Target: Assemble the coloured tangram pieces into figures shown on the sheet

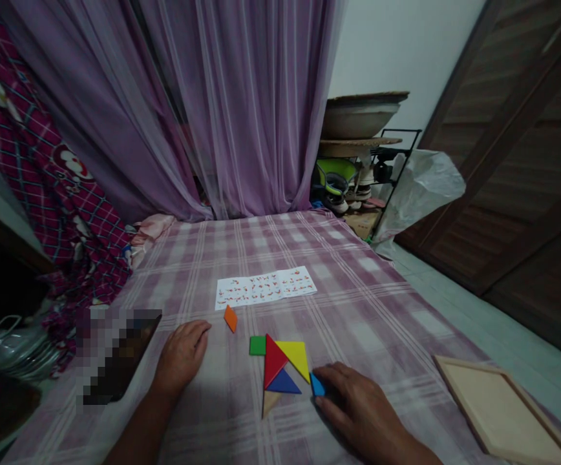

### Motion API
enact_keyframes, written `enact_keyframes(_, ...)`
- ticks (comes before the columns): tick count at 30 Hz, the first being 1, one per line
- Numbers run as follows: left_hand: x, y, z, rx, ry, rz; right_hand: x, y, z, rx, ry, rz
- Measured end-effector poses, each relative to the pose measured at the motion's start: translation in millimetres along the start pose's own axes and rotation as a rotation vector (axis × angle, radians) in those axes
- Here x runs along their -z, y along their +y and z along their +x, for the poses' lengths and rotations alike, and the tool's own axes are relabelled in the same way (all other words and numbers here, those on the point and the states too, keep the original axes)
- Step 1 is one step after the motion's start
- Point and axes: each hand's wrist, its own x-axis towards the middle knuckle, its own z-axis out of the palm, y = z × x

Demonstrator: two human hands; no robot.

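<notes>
My right hand (358,402) grips a light-blue tangram triangle (317,385) between thumb and fingers, down on the sheet. Its upper corner is beside the tip of a yellow triangle (296,356). Left of that, a red triangle (274,361) touches a green square (258,345) and a dark-blue triangle (284,382). A wood-coloured triangle (270,403) lies below them. Resting palm down, my left hand (182,354) holds nothing visible, its fingers loosely bent. An orange parallelogram (231,318) lies apart, just right of that hand.
A printed sheet of small figures (265,289) lies beyond the pieces on the checked bedsheet (358,310). A shallow wooden tray (508,407) is at the bed's right edge. A dark, partly pixelated flat object (128,361) lies on the left. Purple curtains (256,116) hang behind.
</notes>
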Motion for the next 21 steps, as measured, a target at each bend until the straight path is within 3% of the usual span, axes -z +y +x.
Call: enact_keyframes(21,-4.7,-3,-2,0.033,0.003,-0.028,-15,31,-1,0.023,0.019,0.1)
